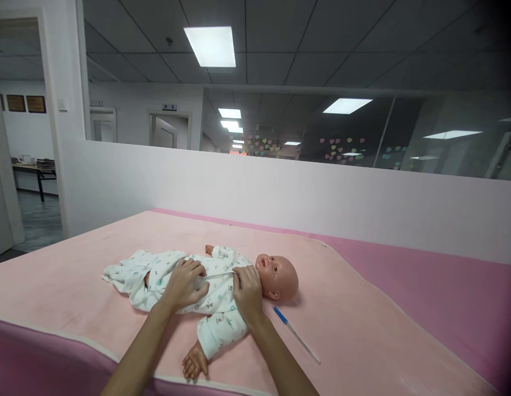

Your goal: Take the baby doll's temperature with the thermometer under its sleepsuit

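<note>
A baby doll [282,279] lies on its back on a pink padded mat, its head to the right. It wears a white printed romper [216,289]. My left hand [185,283] rests on the romper at the doll's middle, fingers curled. Something small and translucent shows between its thumb and fingers, too unclear to name. Near the doll's neck, my right hand [247,291] has its fingers closed on the romper's front edge. Beside my right forearm lies a slim clear stick with a blue cap [280,315], touched by neither hand.
The pink mat [362,330] covers the raised surface, with its pale edge at the front. A low white wall [280,192] with glass above it stands behind. To the left is an open doorway with a table [36,168] beyond.
</note>
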The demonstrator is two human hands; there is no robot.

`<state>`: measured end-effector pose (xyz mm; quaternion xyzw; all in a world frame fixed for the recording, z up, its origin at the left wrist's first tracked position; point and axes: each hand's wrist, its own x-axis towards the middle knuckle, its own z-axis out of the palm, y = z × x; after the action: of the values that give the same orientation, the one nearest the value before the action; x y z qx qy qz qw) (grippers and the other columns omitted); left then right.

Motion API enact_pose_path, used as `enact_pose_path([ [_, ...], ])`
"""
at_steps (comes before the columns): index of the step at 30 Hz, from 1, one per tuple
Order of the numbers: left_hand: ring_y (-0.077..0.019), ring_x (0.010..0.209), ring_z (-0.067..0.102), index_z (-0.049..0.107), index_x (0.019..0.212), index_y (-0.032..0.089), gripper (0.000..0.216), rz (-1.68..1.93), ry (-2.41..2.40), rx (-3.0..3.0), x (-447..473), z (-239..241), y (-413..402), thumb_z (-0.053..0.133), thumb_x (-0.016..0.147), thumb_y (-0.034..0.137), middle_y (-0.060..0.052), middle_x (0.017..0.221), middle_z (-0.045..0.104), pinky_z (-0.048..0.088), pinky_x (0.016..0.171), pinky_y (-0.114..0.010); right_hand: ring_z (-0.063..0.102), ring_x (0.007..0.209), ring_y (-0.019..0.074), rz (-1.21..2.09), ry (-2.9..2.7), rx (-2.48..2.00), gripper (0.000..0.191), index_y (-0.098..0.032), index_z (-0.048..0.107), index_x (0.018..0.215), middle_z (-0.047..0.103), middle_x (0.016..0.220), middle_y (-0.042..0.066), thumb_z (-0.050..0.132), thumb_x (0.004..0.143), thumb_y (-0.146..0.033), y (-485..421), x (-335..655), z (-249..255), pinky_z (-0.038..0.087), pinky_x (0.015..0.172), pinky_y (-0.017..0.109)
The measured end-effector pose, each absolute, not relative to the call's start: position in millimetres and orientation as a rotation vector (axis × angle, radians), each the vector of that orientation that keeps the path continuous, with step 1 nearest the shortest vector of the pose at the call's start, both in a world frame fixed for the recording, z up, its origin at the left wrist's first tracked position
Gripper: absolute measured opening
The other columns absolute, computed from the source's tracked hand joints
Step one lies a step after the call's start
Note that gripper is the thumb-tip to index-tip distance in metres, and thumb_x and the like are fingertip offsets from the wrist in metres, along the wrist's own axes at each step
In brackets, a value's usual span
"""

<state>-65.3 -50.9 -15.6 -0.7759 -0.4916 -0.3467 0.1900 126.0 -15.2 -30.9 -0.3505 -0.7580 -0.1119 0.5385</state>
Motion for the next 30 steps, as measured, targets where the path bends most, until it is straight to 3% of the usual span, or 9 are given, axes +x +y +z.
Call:
enact_pose_path([
  [11, -0.0174, 0.074, 0.05, 0.053, 0.07, 0.018, 0.005, -1.085, -1.393, -2.019, -59.9, -17.8, -50.7, 0.048, 0.073, 0.017, -0.002, 0.074, 0.059, 0.034, 0.074, -0.032, 0.048, 0.075, 0.0161, -0.256, -1.807, -0.828, 0.018, -0.017, 0.056, 0.08, 0.057, 0.075, 0.003, 0.039, 0.085, -0.013, -15.7, 126.2, -30.5, 0.035, 0.074, 0.03],
  [25, -0.0194, 0.073, 0.049, 0.048, 0.069, 0.019, 0.005, -1.034, -1.567, -2.047, -58.0, -23.4, -45.9, 0.045, 0.072, 0.019, -0.002, 0.072, 0.057, 0.034, 0.072, -0.033, 0.047, 0.073, 0.0159, -0.313, -1.799, -0.787, 0.019, -0.017, 0.057, 0.078, 0.057, 0.072, 0.003, 0.04, 0.085, -0.014, -17.7, 126.1, -27.9, 0.035, 0.072, 0.03],
  [30, -0.0194, 0.072, 0.048, 0.045, 0.07, 0.019, 0.009, -1.157, -1.577, -2.091, -58.4, -21.3, -49.9, 0.042, 0.065, 0.012, -0.002, 0.071, 0.052, 0.035, 0.07, -0.033, 0.048, 0.074, 0.0159, -0.295, -1.81, -0.823, 0.018, -0.018, 0.056, 0.079, 0.056, 0.073, 0.003, 0.04, 0.083, -0.012, -18.5, 125.6, -28.0, 0.035, 0.072, 0.029],
])
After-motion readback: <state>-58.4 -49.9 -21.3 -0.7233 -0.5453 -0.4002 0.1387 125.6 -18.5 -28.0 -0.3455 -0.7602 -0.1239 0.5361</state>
